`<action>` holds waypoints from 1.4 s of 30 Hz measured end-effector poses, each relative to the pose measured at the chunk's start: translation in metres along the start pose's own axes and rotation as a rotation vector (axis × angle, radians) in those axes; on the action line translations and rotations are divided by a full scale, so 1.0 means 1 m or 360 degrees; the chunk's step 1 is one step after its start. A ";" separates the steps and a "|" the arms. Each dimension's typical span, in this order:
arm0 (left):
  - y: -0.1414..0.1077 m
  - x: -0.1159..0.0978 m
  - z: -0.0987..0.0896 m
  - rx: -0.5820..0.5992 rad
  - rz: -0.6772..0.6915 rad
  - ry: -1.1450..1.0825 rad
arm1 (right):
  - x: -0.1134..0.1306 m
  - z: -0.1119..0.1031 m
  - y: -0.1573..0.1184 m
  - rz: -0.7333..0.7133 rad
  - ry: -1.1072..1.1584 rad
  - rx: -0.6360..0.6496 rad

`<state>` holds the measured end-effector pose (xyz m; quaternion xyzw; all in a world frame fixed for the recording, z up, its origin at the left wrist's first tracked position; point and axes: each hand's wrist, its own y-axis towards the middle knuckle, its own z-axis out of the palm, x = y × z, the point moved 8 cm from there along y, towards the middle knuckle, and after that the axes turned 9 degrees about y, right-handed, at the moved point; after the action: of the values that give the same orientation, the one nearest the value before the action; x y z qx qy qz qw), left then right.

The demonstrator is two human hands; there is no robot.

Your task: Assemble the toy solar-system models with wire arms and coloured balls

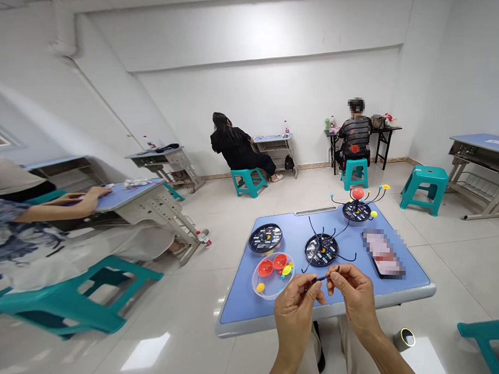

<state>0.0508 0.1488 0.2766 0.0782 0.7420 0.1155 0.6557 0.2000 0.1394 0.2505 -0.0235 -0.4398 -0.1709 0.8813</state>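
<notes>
Pinch hold: thin black rod (322,278) held in the air over the near edge of the blue table (245,312), approx. mid-edge. Rod looks light, stiff & smooth; prob. slippery, & too thin for a full-hand grip, so best taken near its 2 ends w/ fingertips. L hand (294,314) & R hand (354,297) are both partly closed, each pinching the rod between thumb & index finger; other fingers loosely curled, not clenched. Neither hand has released it. Rod's ends partly hidden by fingers.

On table: black disc w/ thin curved wire arms (321,250) just ahead of hands, arms prob. flexible & easily bent; clear round tray (253,280) near L of hands, w/ 2 red half-spheres (265,268) & small yellow pieces (260,288) inside; 2nd black disc (265,238) beyond tray, toward L edge; wire-armed model w/ red ball (358,193) at far edge; blurred phone (383,253) near R edge.

Seated co-worker (27,223) at L, hand (96,193) on a separate table (126,200); 2 more people sit well apart, backs turned.
</notes>
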 end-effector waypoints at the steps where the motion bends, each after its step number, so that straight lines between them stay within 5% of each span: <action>1: 0.000 0.000 0.000 0.0002 0.0008 -0.0001 | 0.001 0.000 0.000 -0.0005 -0.0014 -0.0003; 15: 0.000 0.008 -0.001 -0.0121 -0.0040 -0.0114 | -0.008 0.003 -0.002 0.0068 -0.0089 -0.0084; 21: 0.005 0.014 0.011 0.0021 -0.0164 -0.0185 | -0.011 0.002 0.004 0.0131 -0.0124 -0.0046; 27: 0.039 -0.001 0.023 0.0327 -0.0160 -0.0144 | 0.025 0.017 0.055 0.0071 -0.0280 0.0221; 31: 0.082 -0.012 0.005 0.0109 -0.0015 0.0054 | 0.046 0.022 0.103 -0.0024 -0.0467 0.0231; 35: 0.118 -0.025 0.005 0.0106 0.0204 0.0332 | 0.032 0.040 0.135 0.0110 -0.0730 0.0551; 42: 0.139 0.015 0.032 0.0646 -0.0337 0.0106 | 0.003 0.065 0.161 0.0395 -0.0798 0.0907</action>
<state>0.0757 0.2883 0.2966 0.1264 0.7754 -0.1031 0.6100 0.2036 0.3023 0.3097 0.1281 -0.6650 0.0767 0.7317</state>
